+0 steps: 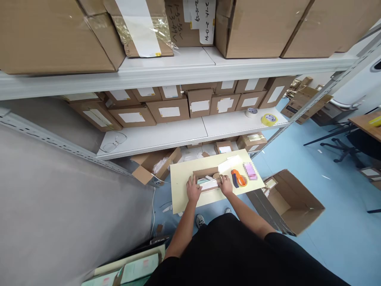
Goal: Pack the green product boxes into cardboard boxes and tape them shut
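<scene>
Small box (205,172) lies on the pale yellow board (180,171), near its middle, between the two hands; its top is open. White label (209,185) shows along the side nearer the person; pale pieces are visible inside, too small to identify.

Left hand (193,189) is at the left end of the box, fingers slightly spread and pointing away from the body, thumb toward the label. Whether thumb and fingers pinch the cardboard: cannot tell.

Right hand (225,185) is at the right end, fingers bent inward over the edge. What, if anything, they pinch: cannot tell at this size.

On the same board, right of the box: white paper (231,163) near the far edge, orange tool (240,179) with a dark part just beside the right hand, and a pink item (250,171), blurred, beyond it.

Large carton (302,198) stands open on the floor, right of the board. Second carton (162,163), also open, is beyond the board's left corner. Shelf (166,137) ahead carries labelled boxes (168,112) and two tape rolls (269,119).
</scene>
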{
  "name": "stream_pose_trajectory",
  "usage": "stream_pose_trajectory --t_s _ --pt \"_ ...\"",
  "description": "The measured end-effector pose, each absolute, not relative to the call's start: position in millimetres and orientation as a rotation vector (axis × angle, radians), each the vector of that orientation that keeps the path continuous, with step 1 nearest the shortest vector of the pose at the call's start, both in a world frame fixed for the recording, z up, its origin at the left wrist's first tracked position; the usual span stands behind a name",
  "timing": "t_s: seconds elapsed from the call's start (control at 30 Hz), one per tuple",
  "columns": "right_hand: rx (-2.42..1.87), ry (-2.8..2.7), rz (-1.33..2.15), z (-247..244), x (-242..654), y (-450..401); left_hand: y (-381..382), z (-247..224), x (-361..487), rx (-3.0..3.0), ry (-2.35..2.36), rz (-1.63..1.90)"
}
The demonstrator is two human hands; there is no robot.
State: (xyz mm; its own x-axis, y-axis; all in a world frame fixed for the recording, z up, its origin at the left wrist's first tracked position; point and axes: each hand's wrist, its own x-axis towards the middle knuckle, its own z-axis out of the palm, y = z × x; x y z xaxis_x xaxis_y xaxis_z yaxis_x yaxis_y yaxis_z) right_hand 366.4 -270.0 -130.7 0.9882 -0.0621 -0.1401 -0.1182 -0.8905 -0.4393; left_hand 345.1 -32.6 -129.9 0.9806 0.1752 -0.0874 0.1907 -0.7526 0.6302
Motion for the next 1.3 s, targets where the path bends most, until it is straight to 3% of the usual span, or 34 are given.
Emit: stream_pose_trajectory --t_s 0.2,0.33,0.7,0.93,1.1,1.3 --pt "-2.697 0.000 0.367 -137.7 365.1 -269.0 -30.8 -100.6 384.8 2.605 -0.077 -0.176" --pt "-2.661 0.026 0.293 -142.2 361.1 -279.7 -33.8 -101.4 379.1 2.760 -0.217 -0.184" --pt "-2.533 -0.047 -0.030 -135.6 379.2 -342.3 -55.5 -134.2 348.4 2.530 0.212 -0.033" --pt "-2.562 -0.004 -0.094 -134.3 386.8 -380.3 -52.9 -136.9 359.8 2.771 0.105 -0.178" --pt "-2.556 0.197 0.020 -155.9 388.2 -413.5 -40.6 -155.4 348.9 2.705 0.091 -0.304" --pt "-2.438 0.365 0.457 -188.7 399.2 -427.2 -28.6 -184.1 348.5 2.562 -0.039 -0.197"
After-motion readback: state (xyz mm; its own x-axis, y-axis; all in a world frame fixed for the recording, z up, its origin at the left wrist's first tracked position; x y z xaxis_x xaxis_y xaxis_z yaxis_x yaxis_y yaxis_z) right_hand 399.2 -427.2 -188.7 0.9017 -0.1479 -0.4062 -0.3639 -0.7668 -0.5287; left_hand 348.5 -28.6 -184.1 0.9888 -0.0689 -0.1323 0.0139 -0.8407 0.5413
